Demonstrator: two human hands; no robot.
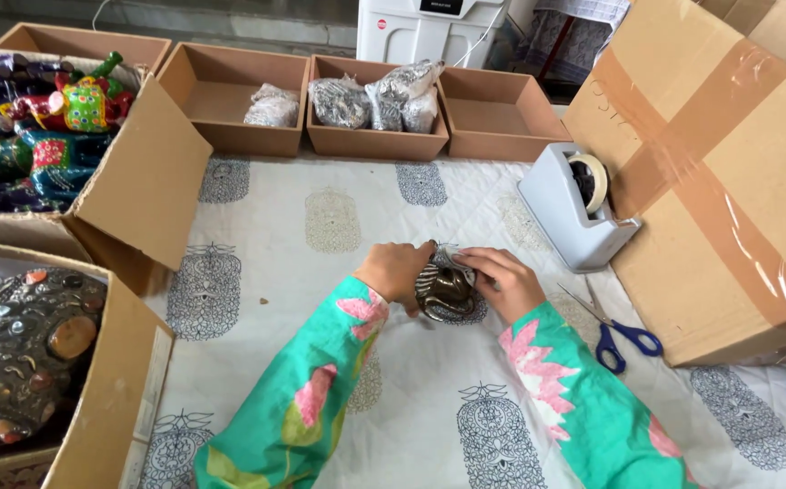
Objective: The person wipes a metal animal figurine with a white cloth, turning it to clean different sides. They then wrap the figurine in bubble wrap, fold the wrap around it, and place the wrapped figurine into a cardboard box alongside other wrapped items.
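Near the middle of the tabletop (338, 407), both hands are closing on one small dark metal ornament (445, 292) lying between them. The left hand (395, 272) is cupping its left side; the right hand (504, 281) is pinching clear wrap at its upper right edge, equally near.

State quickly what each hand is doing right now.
Left hand: closed, gripping the small dark metal ornament.
Right hand: closed, pinching its clear wrapping.
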